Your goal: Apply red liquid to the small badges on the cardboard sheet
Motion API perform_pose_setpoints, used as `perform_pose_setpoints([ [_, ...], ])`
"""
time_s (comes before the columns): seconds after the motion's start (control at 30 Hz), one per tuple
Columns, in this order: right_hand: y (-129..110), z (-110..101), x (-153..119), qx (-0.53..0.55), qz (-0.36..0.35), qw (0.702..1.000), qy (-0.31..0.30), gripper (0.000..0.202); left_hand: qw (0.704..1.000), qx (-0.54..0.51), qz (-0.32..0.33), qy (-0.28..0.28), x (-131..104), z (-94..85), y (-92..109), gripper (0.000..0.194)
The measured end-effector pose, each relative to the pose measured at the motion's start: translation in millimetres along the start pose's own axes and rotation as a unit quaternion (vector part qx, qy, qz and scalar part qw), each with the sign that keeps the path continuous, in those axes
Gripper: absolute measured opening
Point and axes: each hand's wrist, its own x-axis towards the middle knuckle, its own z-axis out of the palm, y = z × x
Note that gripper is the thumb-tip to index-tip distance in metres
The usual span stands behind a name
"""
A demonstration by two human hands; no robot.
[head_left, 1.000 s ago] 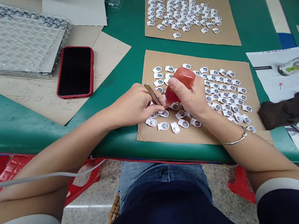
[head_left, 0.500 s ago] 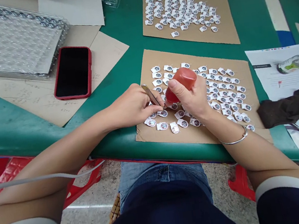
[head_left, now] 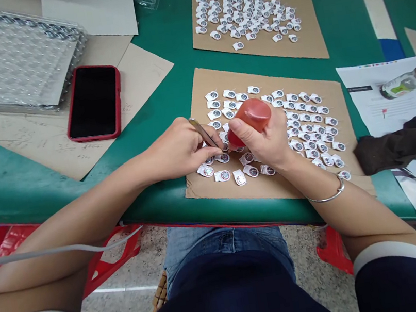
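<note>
My left hand [head_left: 187, 148] is closed around a pair of metal tweezers [head_left: 201, 130], whose tips point down at the small white pieces on the near cardboard sheet [head_left: 213, 189]. Wrapped round a red squeeze bottle [head_left: 252, 115], my right hand [head_left: 272, 141] tilts it with its lower end beside the tweezer tips. The bottle's nozzle is hidden behind my fingers. Many small white tabs with round dark-printed faces [head_left: 250, 171] lie in rough rows on this sheet. Some are covered by my hands.
A second cardboard sheet [head_left: 308, 42] with similar pieces lies farther back. To the left are a red-cased phone [head_left: 94, 102], brown paper [head_left: 76, 162] and a clear bubbled plastic tray [head_left: 3, 66]. A glass jar [head_left: 408, 81], printed paper [head_left: 365, 106] and dark cloth [head_left: 405, 144] lie right.
The whole view has shifted slightly, so the table's things sit a little farther left. My hands keep their hold on the tweezers and the red bottle, at nearly the same spot.
</note>
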Motion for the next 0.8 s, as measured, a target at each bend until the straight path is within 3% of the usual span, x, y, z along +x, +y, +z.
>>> perform_pose_setpoints([
  [0.57, 1, -2, -4, 0.017, -0.022, 1.000, -0.014, 0.028, 0.999, -0.011, -0.028, -0.008, 1, -0.4, 1, 0.011],
  [0.7, 0, -6, 0, 0.042, 0.024, 0.998, -0.030, 0.031, 0.999, -0.024, -0.035, 0.003, 1, 1.0, -2, 0.010],
  [0.8, -5, -17, 8, 0.144, 0.096, 0.984, -0.043, 0.033, 0.998, -0.036, -0.046, 0.002, 1, 1.4, -5, 0.010],
])
